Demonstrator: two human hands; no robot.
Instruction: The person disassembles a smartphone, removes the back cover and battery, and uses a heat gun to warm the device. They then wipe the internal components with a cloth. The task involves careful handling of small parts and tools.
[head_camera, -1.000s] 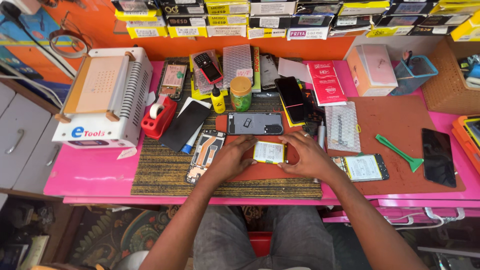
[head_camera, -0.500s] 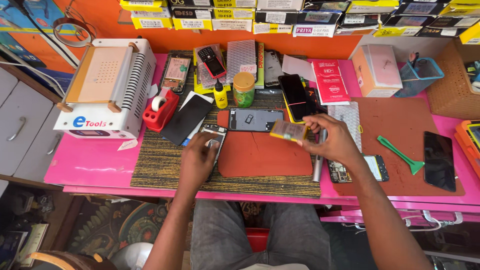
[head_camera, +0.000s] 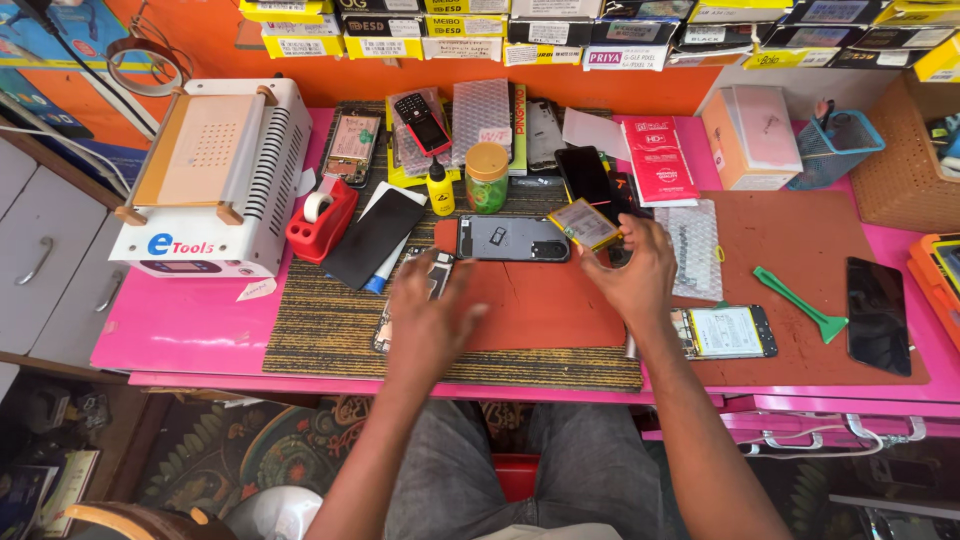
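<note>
Yellow-wrapped phone battery (head_camera: 586, 223) is pinched in the right hand (head_camera: 630, 275), lifted clear above the grey phone back cover (head_camera: 512, 238); an opened phone frame (head_camera: 425, 290) is steadied under the flat, ungripping left hand (head_camera: 428, 318).

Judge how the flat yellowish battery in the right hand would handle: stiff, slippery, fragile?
The battery is a thin flat slab, so probably stiff and light. The right hand pinches it by one edge; its glossy wrap may be slippery. Being so thin, it probably should not be bent.

A pink surface (head_camera: 190, 325) stands against an orange wall (head_camera: 300, 75); grey cabinet (head_camera: 40, 250) at left, patterned rug (head_camera: 270, 450) below.
</note>
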